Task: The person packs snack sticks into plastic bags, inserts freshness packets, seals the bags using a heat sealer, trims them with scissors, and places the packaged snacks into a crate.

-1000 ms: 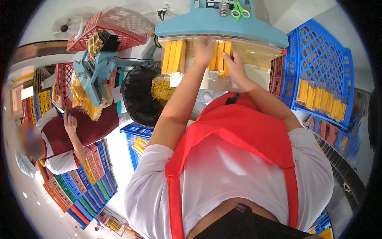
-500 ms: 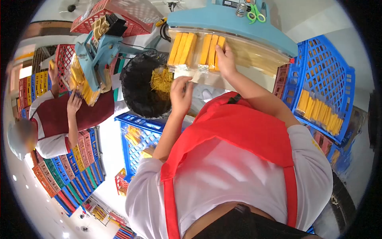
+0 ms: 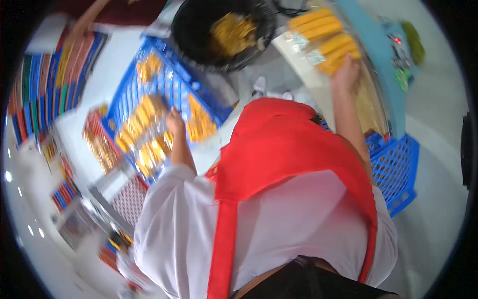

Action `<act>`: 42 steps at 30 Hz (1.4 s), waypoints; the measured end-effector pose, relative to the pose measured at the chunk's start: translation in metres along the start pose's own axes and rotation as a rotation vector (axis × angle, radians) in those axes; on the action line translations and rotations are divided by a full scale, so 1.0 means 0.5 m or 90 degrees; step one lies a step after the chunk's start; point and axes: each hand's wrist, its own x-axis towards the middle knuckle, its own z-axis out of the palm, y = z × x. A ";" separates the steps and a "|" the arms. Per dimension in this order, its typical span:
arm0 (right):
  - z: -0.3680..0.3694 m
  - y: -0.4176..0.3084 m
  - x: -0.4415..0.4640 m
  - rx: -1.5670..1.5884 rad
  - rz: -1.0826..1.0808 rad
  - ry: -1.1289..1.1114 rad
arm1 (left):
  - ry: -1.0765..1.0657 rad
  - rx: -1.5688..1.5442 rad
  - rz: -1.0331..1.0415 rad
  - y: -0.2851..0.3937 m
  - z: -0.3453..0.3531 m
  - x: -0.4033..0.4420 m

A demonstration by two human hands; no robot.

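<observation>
My right hand [image 3: 347,74] is closed on the near edge of a clear bag of yellow sticks [image 3: 334,50], its fingers over the sticks. A second group of yellow sticks [image 3: 314,24] lies beside it, on the light ledge in front of the blue sealing machine [image 3: 371,55]. My left hand [image 3: 174,122] is over a blue crate [image 3: 191,82], beside clear bags of yellow sticks [image 3: 142,119]. Its fingers look curled and are blurred; whether they grip a bag edge cannot be made out.
A black-lined bin [image 3: 186,37] with yellow scraps [image 3: 234,35] stands between crate and machine. Another blue crate [image 3: 396,172] is at the right. Green-handled scissors [image 3: 402,78] lie on the machine. Stacked coloured crates [image 3: 52,79] and part of another person's arm [image 3: 87,20] show upper left.
My view has turned left. My left hand has moved from near the machine's ledge to the blue crate. My right hand stays on the bag of yellow sticks.
</observation>
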 end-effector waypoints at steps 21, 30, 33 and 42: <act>-0.091 -0.085 -0.155 -0.243 -0.076 -0.279 | -0.069 0.351 0.052 -0.069 0.109 -0.145; -0.061 -0.089 -0.177 -0.268 -0.038 -0.439 | -0.006 0.334 0.280 0.030 -0.040 0.083; -0.017 -0.087 -0.168 -0.263 -0.081 -0.560 | -0.065 0.287 0.445 0.223 -0.209 0.063; 0.209 -0.132 -0.121 -0.027 0.104 -0.664 | -0.265 -0.069 0.802 0.614 -0.438 -0.045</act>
